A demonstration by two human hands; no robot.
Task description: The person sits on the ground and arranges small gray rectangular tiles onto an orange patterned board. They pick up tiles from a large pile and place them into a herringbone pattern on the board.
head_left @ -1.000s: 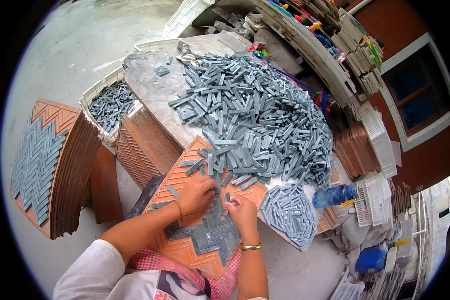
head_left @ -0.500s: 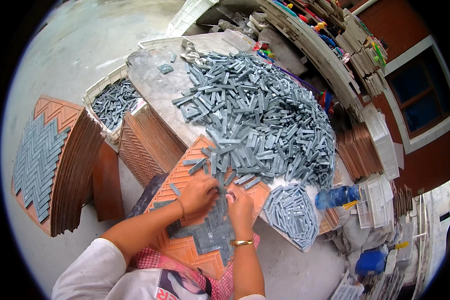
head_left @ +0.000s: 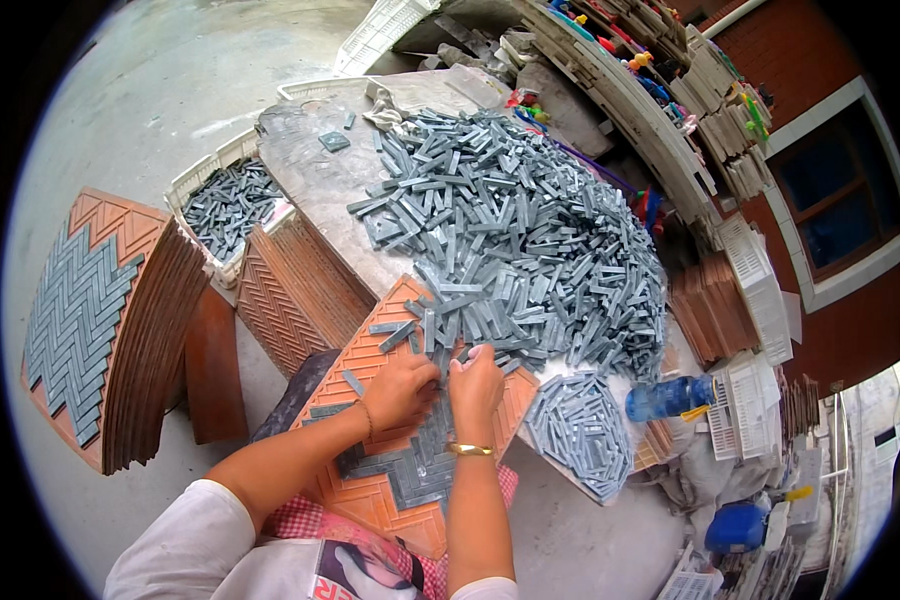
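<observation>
An orange herringbone mould tray [head_left: 370, 495] lies tilted across my lap, its near part partly filled with dark grey stone strips [head_left: 425, 470]. My left hand [head_left: 402, 390] rests over the middle of the tray, fingers bent together; what they hold, if anything, is hidden. Beside it my right hand [head_left: 477, 388] has thumb and forefinger pinched close to loose strips at the tray's far end; I cannot make out what is between them. Several loose strips [head_left: 395, 333] lie across the far part of the tray. Beyond it spreads a large heap of grey strips [head_left: 530, 240].
The heap covers much of a pale worktable [head_left: 310, 180]. Left stand a stack of moulds with a filled herringbone top [head_left: 85, 310] and a white crate of strips [head_left: 175, 190]. Lighter strips form a pile [head_left: 580, 430] at right, near a blue water bottle [head_left: 665, 398].
My right hand has moved a little away from me, toward the loose strips at the tray's far end. My left hand has hardly moved and stays bent over the tray.
</observation>
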